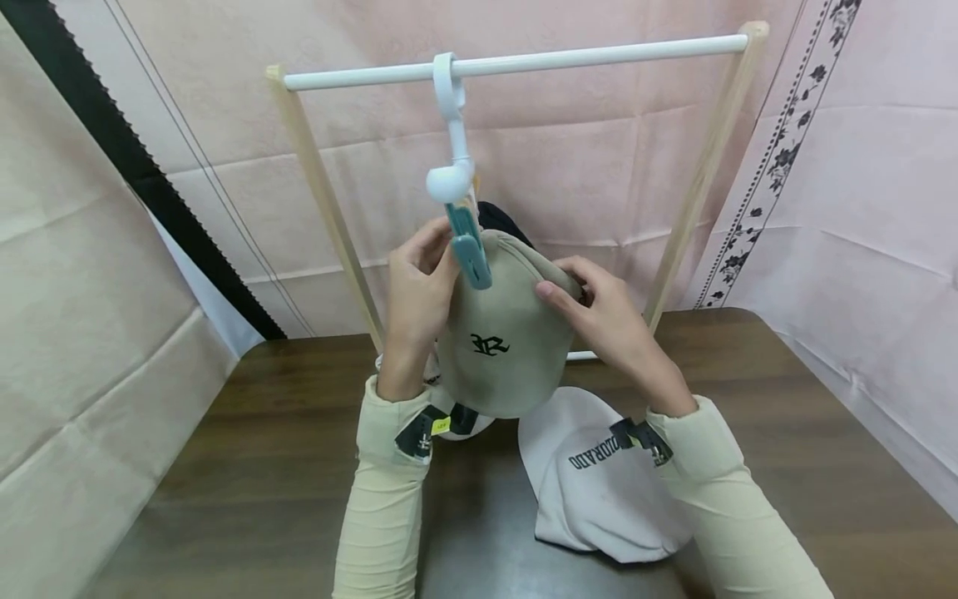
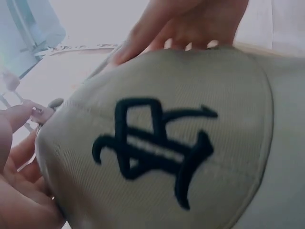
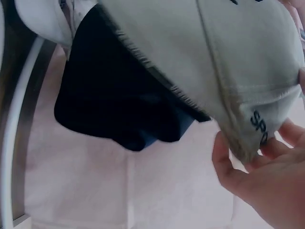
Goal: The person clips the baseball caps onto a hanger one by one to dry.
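Note:
A beige baseball cap (image 1: 509,333) with a dark embroidered emblem hangs tilted between both hands, below a teal clip (image 1: 470,249) on a white hook hanger (image 1: 451,125). My left hand (image 1: 421,283) grips the cap's upper left edge beside the clip; its fingertips are partly hidden. The right hand (image 1: 602,308) pinches the cap's upper right edge, thumb in front and fingers behind. In the right wrist view, small dark lettering shows near the right hand (image 3: 267,181). Behind the beige cap hangs a dark navy cap (image 3: 119,95). Whether the teal clip bites the beige cap, I cannot tell.
The hanger hooks over the white rod (image 1: 599,56) of a wooden-sided rack (image 1: 703,175). On the brown table (image 1: 224,499) lies a white cap (image 1: 599,491) with dark lettering, by the right forearm. Part of another white cap (image 1: 471,428) shows behind the left wrist. Cloth hangs around the table.

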`<state>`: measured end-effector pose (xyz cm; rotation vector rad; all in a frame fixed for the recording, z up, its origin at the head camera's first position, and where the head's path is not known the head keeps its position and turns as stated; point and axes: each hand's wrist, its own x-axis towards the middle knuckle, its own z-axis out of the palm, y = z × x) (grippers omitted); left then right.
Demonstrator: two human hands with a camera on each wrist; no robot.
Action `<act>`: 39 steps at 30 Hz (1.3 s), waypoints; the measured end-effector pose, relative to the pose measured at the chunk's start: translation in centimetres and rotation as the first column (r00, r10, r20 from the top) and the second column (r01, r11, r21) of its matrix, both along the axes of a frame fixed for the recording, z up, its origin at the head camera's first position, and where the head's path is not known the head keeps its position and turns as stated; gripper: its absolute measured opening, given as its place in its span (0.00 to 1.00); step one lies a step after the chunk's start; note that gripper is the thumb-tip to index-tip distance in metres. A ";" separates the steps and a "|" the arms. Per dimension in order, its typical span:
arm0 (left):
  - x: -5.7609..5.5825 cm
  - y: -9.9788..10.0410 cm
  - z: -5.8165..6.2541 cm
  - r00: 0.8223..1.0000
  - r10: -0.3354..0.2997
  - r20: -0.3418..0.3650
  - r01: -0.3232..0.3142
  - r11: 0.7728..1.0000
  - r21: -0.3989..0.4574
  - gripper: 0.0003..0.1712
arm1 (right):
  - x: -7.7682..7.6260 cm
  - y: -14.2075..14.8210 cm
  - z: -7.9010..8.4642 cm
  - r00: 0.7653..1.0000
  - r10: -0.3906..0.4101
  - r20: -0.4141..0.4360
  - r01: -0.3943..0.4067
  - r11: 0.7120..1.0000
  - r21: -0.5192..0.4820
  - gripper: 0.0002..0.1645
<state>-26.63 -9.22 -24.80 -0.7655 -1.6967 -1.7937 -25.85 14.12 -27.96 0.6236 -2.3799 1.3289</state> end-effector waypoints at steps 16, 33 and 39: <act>-0.1 -0.7 -0.4 0.998 -0.058 -0.033 0.048 0.972 -0.231 0.37 | 1.1 0.0 -1.7 0.983 -0.081 -0.166 0.089 0.995 0.038 0.51; 1.9 -4.2 -1.1 0.986 0.151 0.077 -0.092 0.859 -0.504 0.17 | 2.5 -2.2 -1.6 0.871 -0.097 -0.481 0.160 0.983 0.091 0.52; 1.5 -3.8 -1.8 0.990 0.138 -0.013 -0.125 0.850 -0.512 0.20 | 3.4 -2.7 -1.4 0.888 -0.069 -0.455 0.083 0.996 0.012 0.43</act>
